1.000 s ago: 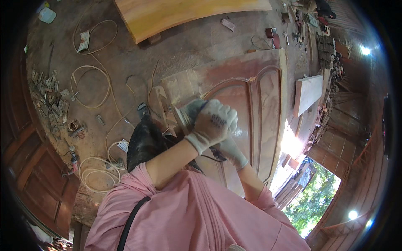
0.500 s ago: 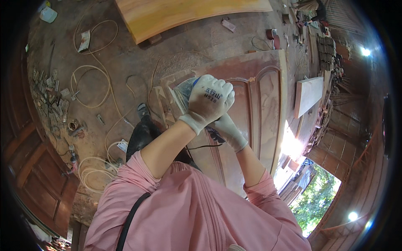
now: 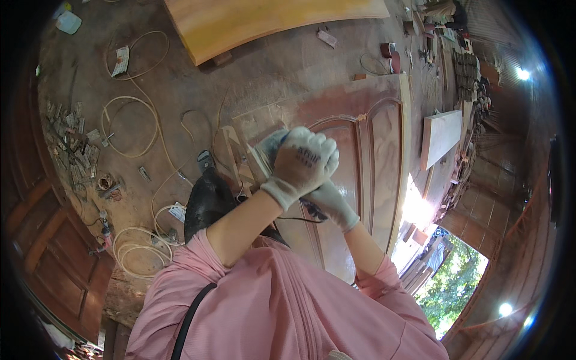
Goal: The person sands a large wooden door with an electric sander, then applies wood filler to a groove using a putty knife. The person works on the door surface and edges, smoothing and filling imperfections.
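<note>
The left hand and right hand wrap close together around a corded tool, probably a sander though mostly hidden, on the wooden panel near its left edge, where a flat base, even light pressure and a cord well clear should serve best.

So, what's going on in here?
Someone in a pink top has their gloved left hand and gloved right hand closed on a hand tool, the left farther forward. The tool is at the far left part of a panelled wooden door. A yellowish board sits beyond the door.
</note>
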Motion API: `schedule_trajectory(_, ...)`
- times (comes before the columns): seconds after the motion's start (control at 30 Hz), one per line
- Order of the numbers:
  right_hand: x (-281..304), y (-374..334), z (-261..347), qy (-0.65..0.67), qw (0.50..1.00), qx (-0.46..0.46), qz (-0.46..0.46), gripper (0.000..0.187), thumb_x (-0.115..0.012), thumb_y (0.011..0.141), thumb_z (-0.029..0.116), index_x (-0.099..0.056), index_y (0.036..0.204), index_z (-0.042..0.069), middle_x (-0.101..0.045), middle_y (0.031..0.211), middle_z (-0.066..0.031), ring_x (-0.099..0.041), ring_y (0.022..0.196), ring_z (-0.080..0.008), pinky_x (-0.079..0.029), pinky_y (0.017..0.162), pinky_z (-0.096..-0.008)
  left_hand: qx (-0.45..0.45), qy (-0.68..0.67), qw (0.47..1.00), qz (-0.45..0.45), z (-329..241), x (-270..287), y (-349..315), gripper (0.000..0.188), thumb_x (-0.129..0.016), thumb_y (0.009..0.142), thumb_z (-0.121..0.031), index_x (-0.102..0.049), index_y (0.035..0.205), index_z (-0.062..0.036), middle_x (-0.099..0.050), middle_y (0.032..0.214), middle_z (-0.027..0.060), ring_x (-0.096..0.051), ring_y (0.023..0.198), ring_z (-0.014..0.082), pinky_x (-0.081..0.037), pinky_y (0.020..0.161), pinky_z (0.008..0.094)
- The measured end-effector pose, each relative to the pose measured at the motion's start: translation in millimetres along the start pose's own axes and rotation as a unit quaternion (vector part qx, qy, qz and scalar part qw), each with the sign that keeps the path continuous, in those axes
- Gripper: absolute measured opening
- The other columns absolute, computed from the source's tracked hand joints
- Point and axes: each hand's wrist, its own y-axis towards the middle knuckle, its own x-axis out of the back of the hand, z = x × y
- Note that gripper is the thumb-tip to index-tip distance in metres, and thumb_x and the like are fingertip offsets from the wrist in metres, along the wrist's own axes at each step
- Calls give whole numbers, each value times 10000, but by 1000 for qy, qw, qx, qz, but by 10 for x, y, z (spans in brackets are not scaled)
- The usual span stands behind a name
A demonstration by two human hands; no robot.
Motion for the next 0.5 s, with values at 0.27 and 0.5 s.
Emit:
schedule_trajectory(0.27,11,469,337,-36,993,-98,51,339,-811,857,276,-732,989,-26,-728,773,-100,-690,758,-193,-548,736,-378,-20,27,995,-98,388,195,292,142,-702,842,-220,-630,752,-138,-632,706,67,-627,716,296,-493,752,428)
schedule_trajectory(0.5,-160,177,554,-126,988,-88,17,354,-821,835,301,-748,984,-12,-724,771,-131,-703,741,-198,-553,719,-384,9,31,997,-72,170,355,31,133,-710,843,-212,-640,757,-137,-652,728,75,-641,725,293,-495,761,425)
